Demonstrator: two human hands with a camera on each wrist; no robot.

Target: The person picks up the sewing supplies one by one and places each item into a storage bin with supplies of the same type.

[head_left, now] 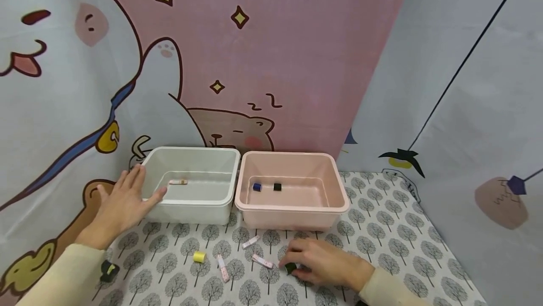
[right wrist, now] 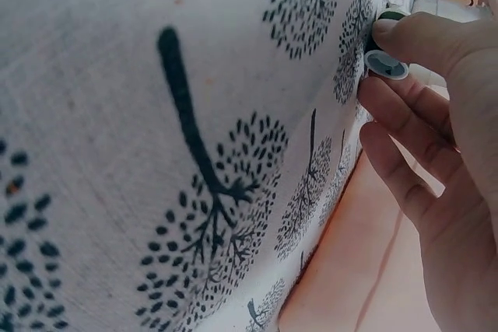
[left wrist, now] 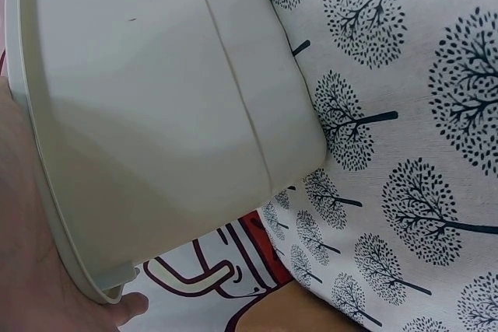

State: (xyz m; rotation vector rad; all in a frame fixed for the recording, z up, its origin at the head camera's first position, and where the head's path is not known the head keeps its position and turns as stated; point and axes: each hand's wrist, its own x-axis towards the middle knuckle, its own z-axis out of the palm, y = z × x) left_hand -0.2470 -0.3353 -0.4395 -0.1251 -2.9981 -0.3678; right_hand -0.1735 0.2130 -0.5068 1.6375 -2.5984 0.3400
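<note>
My left hand [head_left: 126,201] rests on the left rim of the white bin [head_left: 186,209], fingers spread and fairly straight. Its wrist view shows the palm side against that rim. Inside the white bin lies one small pale strip [head_left: 178,182]. My right hand [head_left: 318,261] pinches a dark green thread spool [head_left: 290,268] between thumb and fingers, down at the cloth. The spool's pale round end [right wrist: 387,65] shows in the right wrist view. In the pink bin [head_left: 292,220] sit a blue spool [head_left: 257,187] and a black spool [head_left: 277,186].
On the tree-print cloth [head_left: 360,244] lie a yellow spool [head_left: 199,256] and three pink-and-white strips, one of them a longer strip [head_left: 223,268]. A black item [head_left: 109,270] is beside my left sleeve. Behind the bins hangs a printed curtain [head_left: 297,61].
</note>
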